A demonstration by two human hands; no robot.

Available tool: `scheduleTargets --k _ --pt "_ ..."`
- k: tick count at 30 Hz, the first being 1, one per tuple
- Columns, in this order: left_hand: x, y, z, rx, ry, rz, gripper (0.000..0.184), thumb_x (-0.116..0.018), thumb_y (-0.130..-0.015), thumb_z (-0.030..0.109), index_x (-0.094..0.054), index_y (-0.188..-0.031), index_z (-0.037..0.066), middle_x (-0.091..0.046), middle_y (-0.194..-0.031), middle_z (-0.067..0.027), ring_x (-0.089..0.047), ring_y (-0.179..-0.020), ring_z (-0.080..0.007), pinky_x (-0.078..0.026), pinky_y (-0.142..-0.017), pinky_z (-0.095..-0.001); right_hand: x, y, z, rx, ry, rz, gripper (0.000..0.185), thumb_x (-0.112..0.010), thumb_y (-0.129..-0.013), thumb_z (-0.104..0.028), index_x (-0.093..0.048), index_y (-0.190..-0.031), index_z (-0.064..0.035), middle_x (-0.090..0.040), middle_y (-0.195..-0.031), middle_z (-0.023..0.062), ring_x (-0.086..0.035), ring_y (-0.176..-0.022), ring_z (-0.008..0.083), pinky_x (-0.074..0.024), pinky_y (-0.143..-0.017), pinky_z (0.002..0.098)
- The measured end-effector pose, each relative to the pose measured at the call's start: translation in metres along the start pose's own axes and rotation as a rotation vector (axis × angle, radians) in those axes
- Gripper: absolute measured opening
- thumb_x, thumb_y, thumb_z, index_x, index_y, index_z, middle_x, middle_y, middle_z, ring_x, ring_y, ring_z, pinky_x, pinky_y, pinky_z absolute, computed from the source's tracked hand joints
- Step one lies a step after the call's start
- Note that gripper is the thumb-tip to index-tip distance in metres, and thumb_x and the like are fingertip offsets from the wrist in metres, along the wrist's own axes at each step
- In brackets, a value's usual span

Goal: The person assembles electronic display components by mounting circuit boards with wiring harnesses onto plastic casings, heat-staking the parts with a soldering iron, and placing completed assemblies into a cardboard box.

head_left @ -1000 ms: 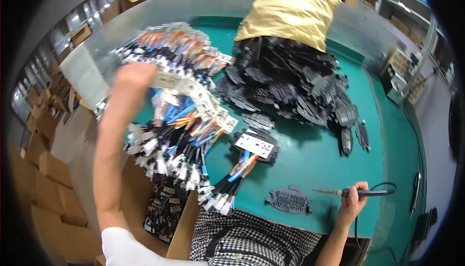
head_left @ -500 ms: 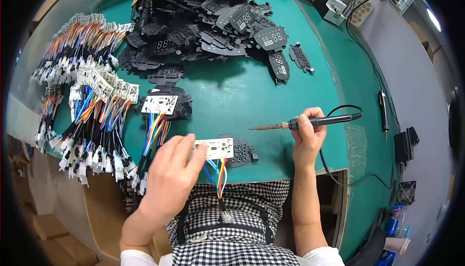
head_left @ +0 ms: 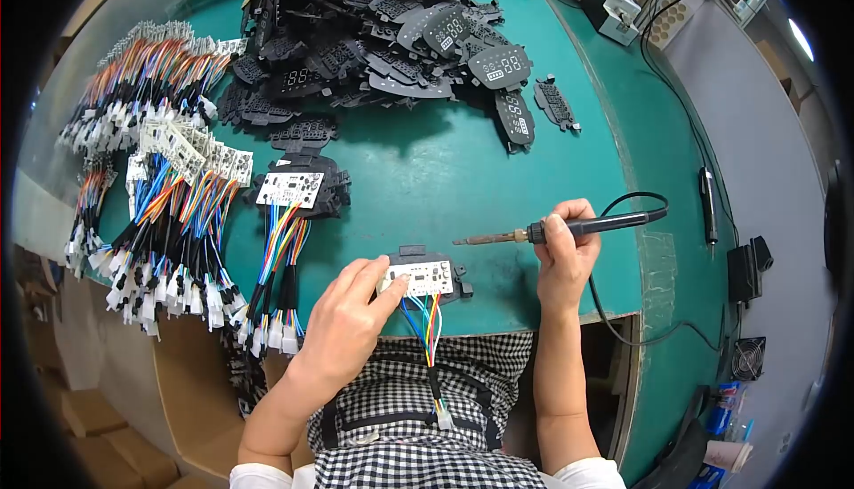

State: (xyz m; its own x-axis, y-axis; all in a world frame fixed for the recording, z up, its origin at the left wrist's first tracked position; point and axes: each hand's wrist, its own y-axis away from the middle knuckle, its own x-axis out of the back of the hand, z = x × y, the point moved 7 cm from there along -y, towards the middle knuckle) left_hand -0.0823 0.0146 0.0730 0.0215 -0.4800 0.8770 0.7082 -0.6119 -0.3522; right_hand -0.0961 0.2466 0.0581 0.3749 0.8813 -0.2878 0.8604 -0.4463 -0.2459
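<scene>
My left hand holds the left end of a white circuit board, thumb and fingers on it. The board lies over a black plastic panel near the table's front edge. Coloured wires run from the board down to a white plug over the checked apron. In my right hand is a soldering iron, its tip pointing left, above the table and right of the board.
Black panels are heaped at the back. Wired white boards lie in piles at the left. Another board rests on black panels left of centre. The iron's cable curves at the right, near a second pen-like tool.
My left hand came from the pile at the left with a wired board, then moved it right over the black panel. The iron has moved left relative to the view since the first frame.
</scene>
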Motion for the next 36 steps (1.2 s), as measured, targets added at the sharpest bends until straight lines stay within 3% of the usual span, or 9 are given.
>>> scheduleTargets --k 13,18,22,26,27,28,30,31,36 --pt "-0.007 0.002 -0.015 0.059 0.123 0.061 0.035 -0.055 -0.066 -0.009 -0.063 -0.099 0.002 -0.058 -0.108 -0.0167 -0.054 -0.101 -0.032 -0.049 -0.081 -0.038 0.0 0.002 0.0 -0.023 0.024 0.007 0.017 -0.062 -0.08 -0.012 -0.047 -0.08 -0.0061 -0.046 -0.062 -0.0016 -0.037 -0.047 0.003 -0.0275 -0.042 0.0171" --pt "-0.008 -0.002 -0.018 0.09 0.088 0.086 0.035 -0.057 -0.07 -0.005 -0.061 -0.104 0.001 -0.054 -0.115 -0.0191 -0.051 -0.105 -0.0338 -0.046 -0.085 -0.04 0.0 0.004 -0.001 -0.012 0.036 -0.018 0.017 -0.062 -0.078 -0.013 -0.047 -0.08 -0.0054 -0.046 -0.062 -0.0016 -0.038 -0.049 0.0033 -0.0288 -0.043 0.0174" --pt "-0.008 0.003 -0.016 0.201 0.175 0.125 0.034 -0.061 -0.072 0.0 -0.06 -0.105 0.001 -0.051 -0.11 -0.0176 -0.048 -0.109 -0.036 -0.042 -0.09 -0.0416 -0.001 0.005 0.0 -0.027 0.045 -0.027 0.018 -0.063 -0.077 -0.013 -0.047 -0.081 -0.0048 -0.046 -0.063 -0.0014 -0.038 -0.049 0.0037 -0.0287 -0.044 0.0177" --pt "-0.012 -0.004 -0.005 0.159 0.034 0.097 0.036 -0.063 -0.076 0.017 -0.057 -0.104 -0.003 -0.051 -0.104 -0.0169 -0.045 -0.109 -0.0351 -0.038 -0.093 -0.0451 -0.005 0.005 0.003 -0.029 0.124 -0.076 0.018 -0.063 -0.074 -0.013 -0.049 -0.078 -0.0045 -0.046 -0.065 -0.0028 -0.038 -0.055 0.0035 -0.0293 -0.05 0.0189" --pt "-0.015 -0.004 -0.002 0.16 -0.015 0.097 0.041 -0.061 -0.079 0.03 -0.058 -0.106 -0.001 -0.051 -0.103 -0.0177 -0.046 -0.107 -0.035 -0.038 -0.09 -0.046 -0.005 0.006 0.003 -0.046 0.148 -0.087 0.018 -0.064 -0.073 -0.013 -0.049 -0.077 -0.0049 -0.045 -0.065 -0.0037 -0.038 -0.057 0.0032 -0.0293 -0.052 0.0193" --pt "-0.016 -0.003 0.001 0.158 -0.014 0.108 0.041 -0.061 -0.079 0.03 -0.058 -0.106 -0.001 -0.051 -0.103 -0.0177 -0.046 -0.107 -0.035 -0.038 -0.09 -0.046 -0.005 0.007 0.005 -0.041 0.165 -0.104 0.017 -0.064 -0.073 -0.013 -0.049 -0.077 -0.0054 -0.045 -0.065 -0.004 -0.037 -0.056 0.003 -0.0283 -0.051 0.0188" --pt "-0.017 0.001 0.006 0.179 -0.057 0.127 0.059 -0.057 -0.078 0.05 -0.056 -0.109 0.0 -0.05 -0.105 -0.0172 -0.044 -0.107 -0.0351 -0.035 -0.091 -0.0503 -0.007 0.008 0.004 -0.031 0.183 -0.118 0.016 -0.063 -0.074 -0.012 -0.049 -0.077 -0.0056 -0.045 -0.065 -0.0041 -0.036 -0.056 0.0029 -0.0279 -0.05 0.0185" --pt "-0.022 0.005 0.008 0.187 -0.099 0.089 0.07 -0.054 -0.072 0.061 -0.056 -0.109 0.002 -0.049 -0.111 -0.0187 -0.043 -0.112 -0.0349 -0.032 -0.093 -0.0556 -0.006 0.008 0.005 -0.004 0.184 -0.121 0.015 -0.062 -0.075 -0.012 -0.049 -0.077 -0.0055 -0.045 -0.065 -0.0041 -0.036 -0.055 0.0029 -0.0279 -0.05 0.0185" --pt "-0.022 0.008 0.015 0.22 -0.079 0.074 0.072 -0.055 -0.068 0.064 -0.056 -0.112 0.007 -0.047 -0.116 -0.0203 -0.04 -0.117 -0.0362 -0.029 -0.096 -0.0581 -0.011 0.01 0.002 -0.005 0.242 -0.096 0.015 -0.057 -0.074 -0.013 -0.044 -0.076 -0.0053 -0.039 -0.063 -0.0015 -0.033 -0.053 0.006 -0.0286 -0.049 0.0206"
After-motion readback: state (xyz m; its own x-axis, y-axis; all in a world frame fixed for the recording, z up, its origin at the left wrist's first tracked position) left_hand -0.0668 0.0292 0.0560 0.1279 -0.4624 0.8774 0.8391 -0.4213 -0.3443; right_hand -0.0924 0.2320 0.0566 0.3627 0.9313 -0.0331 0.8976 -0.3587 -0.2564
